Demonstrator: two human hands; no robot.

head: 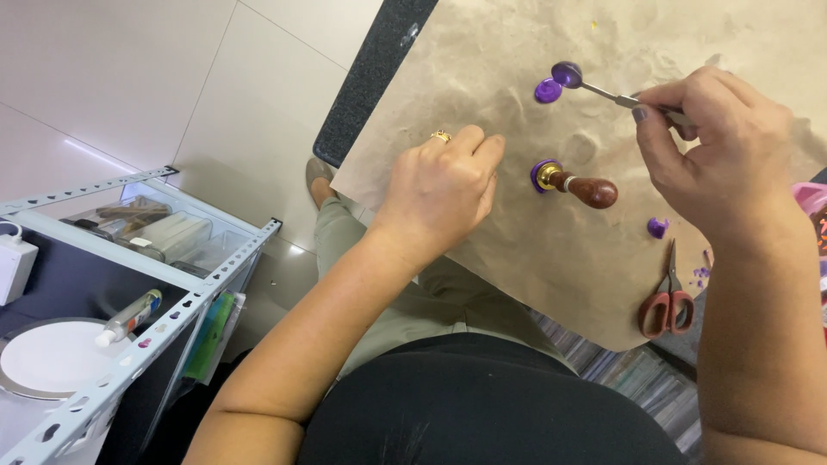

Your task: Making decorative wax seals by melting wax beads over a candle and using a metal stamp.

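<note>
spoon (586, 82) in right grip (715, 142), over wax (547, 90)

Purple wax (547, 90), purple-filled spoon (568, 75), brown-handled brass stamp (575, 183), red-handled scissors (667, 303), tan paper (534, 250), gold ring (441, 136), speckled black counter (366, 77)

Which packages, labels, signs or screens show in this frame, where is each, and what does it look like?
Tube: on the metal shelf at lower left, lying slanted; slim, pale, white cap, coloured label band.
Flat packets: upright at the shelf's side; green and blue.
Clear plastic box: lower shelf level, rectangular, brownish contents.
No signs or screens.
</note>
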